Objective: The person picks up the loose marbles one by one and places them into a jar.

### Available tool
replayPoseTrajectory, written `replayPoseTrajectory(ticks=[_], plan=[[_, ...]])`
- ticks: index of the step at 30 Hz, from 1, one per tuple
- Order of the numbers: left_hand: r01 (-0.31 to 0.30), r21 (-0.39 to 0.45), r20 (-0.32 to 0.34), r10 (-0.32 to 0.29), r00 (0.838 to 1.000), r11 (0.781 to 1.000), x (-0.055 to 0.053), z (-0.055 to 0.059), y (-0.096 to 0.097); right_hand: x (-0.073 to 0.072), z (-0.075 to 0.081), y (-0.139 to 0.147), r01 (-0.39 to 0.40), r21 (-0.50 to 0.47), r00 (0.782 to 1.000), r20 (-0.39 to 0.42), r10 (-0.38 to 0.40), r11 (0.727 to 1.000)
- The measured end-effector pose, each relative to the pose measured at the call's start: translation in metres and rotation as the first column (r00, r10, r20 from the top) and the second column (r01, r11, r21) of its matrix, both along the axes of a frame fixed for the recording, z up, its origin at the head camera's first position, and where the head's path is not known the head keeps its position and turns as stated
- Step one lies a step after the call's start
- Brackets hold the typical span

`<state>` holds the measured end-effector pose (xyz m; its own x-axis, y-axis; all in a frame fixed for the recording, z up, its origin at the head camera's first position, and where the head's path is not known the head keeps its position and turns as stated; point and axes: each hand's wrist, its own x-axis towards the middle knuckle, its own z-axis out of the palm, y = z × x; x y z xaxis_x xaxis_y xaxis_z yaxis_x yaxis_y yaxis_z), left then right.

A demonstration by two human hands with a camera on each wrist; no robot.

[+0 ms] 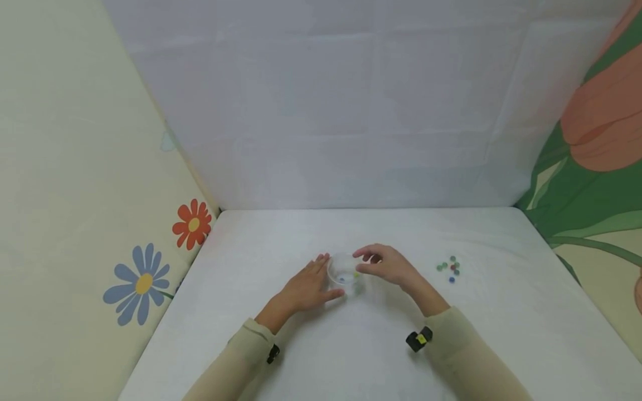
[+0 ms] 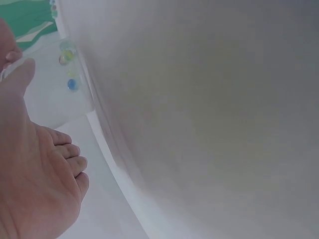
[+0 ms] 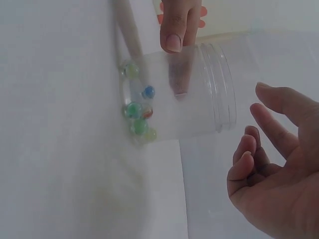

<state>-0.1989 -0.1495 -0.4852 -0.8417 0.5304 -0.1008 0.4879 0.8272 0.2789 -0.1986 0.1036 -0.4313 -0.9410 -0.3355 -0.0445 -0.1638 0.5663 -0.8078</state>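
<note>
White cloth (image 1: 346, 356) lies beneath a clear, cylindrical plastic jar (image 3: 174, 119) standing upright with coloured glass marbles (image 3: 139, 125) inside. The left hand (image 1: 308, 287), fingers extended, rests against its side; the right hand (image 1: 393, 266), unclenched beside the mouth, grasps nothing visible. A knock from either could topple the jar, scattering marbles.

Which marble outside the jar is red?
The only red marble sits in the middle of that loose group, with green marbles and a blue marble around it.
</note>
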Motion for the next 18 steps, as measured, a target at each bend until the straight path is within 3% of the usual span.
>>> replayPoseTrajectory(ticks=[18], plan=[[-0.013, -0.002, 0.009, 0.013, 1.000, 1.000, 0.000, -0.001, 0.001, 0.005, -0.010, 0.041, 0.073, 0.043, 0.997, 0.010, -0.073, 0.996]])
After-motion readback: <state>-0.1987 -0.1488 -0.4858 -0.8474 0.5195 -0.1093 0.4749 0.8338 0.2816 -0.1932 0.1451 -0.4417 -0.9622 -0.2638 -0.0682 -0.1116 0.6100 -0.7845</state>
